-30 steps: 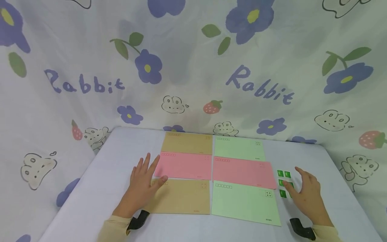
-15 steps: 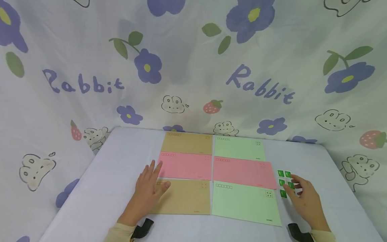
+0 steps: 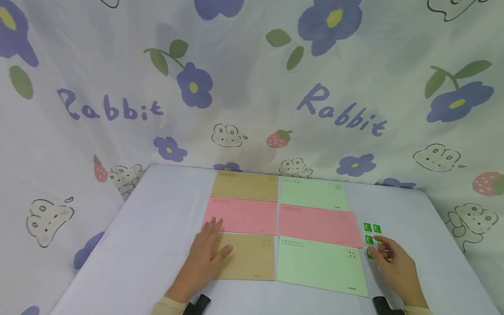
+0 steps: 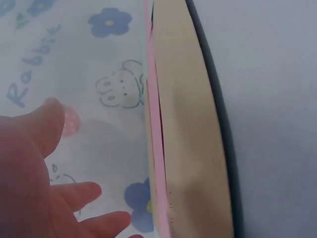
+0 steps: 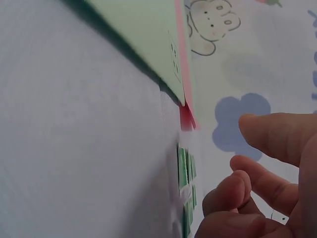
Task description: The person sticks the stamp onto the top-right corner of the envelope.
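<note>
In the head view I see a cream left sleeve [image 3: 168, 307] at seven o'clock, ending in a plain cuff below the bare left hand [image 3: 202, 258]. At its three o'clock side sits a black piece [image 3: 198, 304], bent and angular, blunt-ended. At four o'clock I get a matching cream right sleeve [image 3: 417, 310] below the bare right hand [image 3: 397, 266], with a similar black fitting [image 3: 385, 306] at its nine o'clock side, squared off at the tip.

3x2 envs [image 3: 320, 225] on tbl [image 3: 165, 210], stamps [image 3: 368, 239] to R, cloth [image 3: 248, 87] behind.
</note>
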### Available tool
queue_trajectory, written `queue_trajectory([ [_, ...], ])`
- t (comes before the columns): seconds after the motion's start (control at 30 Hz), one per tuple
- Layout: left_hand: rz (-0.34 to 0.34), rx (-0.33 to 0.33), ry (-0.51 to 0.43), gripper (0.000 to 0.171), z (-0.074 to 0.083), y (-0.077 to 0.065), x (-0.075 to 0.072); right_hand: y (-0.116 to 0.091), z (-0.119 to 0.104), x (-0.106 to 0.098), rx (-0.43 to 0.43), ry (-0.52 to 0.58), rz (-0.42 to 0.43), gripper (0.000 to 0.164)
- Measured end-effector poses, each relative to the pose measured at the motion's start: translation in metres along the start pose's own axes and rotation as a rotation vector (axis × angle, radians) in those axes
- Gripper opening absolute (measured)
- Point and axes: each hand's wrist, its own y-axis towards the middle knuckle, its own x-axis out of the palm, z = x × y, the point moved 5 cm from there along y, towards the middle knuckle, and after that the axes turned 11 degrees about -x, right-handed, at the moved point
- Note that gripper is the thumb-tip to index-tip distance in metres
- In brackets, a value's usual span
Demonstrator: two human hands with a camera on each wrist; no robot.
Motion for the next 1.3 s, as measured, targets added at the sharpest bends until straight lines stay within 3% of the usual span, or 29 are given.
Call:
queue_trajectory([
  [0.2,-0.016,-0.023,-0.033,0.071,0.004,-0.002,0.001,-0.003,0.007,0.004,0.063,0.019,0.005,0.052],
  [0.37,-0.034,-0.01,-0.046,0.071,0.007,-0.004,0.007,-0.002,0.008,0.005,0.058,0.046,0.017,0.05],
  [0.53,-0.042,0.011,-0.009,0.074,0.01,-0.006,0.014,-0.001,0.007,0.004,0.041,0.039,0.043,0.045],
  [0.77,-0.069,0.019,0.037,0.083,0.012,-0.007,0.019,-0.002,0.009,0.003,0.1,0.003,0.014,0.042],
  [1.0,-0.088,0.012,0.083,0.084,0.011,-0.008,0.023,0.0,0.008,0.001,0.047,-0.019,0.009,0.038],
  [1.3,-0.1,0.013,0.142,0.079,0.012,-0.01,0.024,-0.003,0.014,0.006,0.112,-0.022,-0.067,0.038],
])
